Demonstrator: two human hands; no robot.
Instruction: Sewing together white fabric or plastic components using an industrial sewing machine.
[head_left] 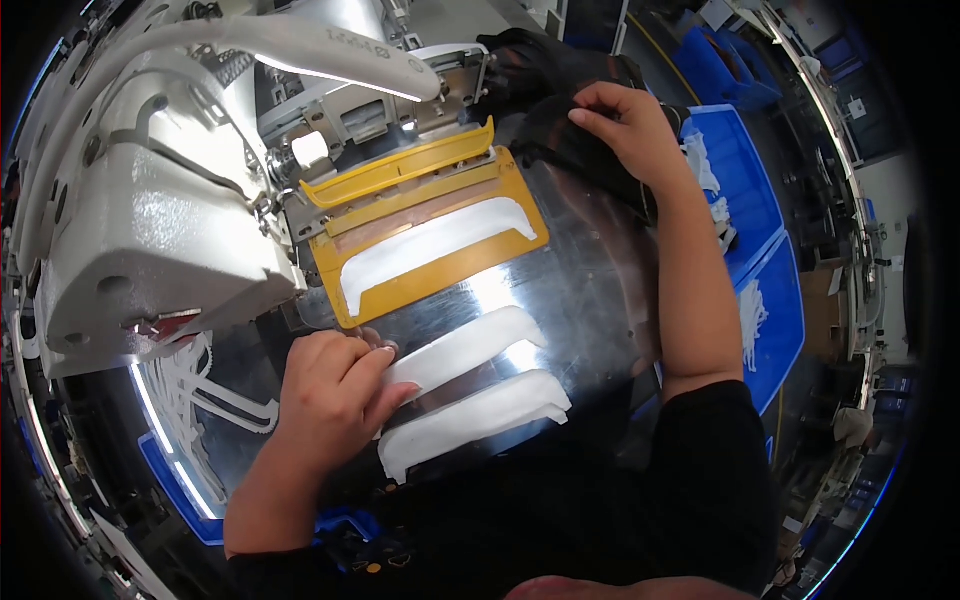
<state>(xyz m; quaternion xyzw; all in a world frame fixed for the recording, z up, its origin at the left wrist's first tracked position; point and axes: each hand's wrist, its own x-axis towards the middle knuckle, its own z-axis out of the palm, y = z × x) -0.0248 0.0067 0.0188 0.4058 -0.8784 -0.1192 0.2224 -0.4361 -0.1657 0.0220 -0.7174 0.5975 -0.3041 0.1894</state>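
My left hand (335, 390) pinches the left end of a white collar-shaped fabric piece (470, 350) lying on the shiny metal work surface (590, 300). Just below it, closer to me, rests a second white collar piece (475, 422). A third white collar piece (440, 240) lies in the yellow template plate (525, 200), under the raised yellow clamp bar (400, 165). My right hand (625, 125) is at the far right over black cloth (560, 130), thumb and fingers drawn together. Whatever they grip, if anything, cannot be made out against the dark cloth.
A large white sewing machine (160, 230) stands at the left, its arm reaching over the far side. White trimmed strips (190, 390) hang at the lower left above a blue bin (180, 490). Blue bins (775, 330) with white scraps line the right.
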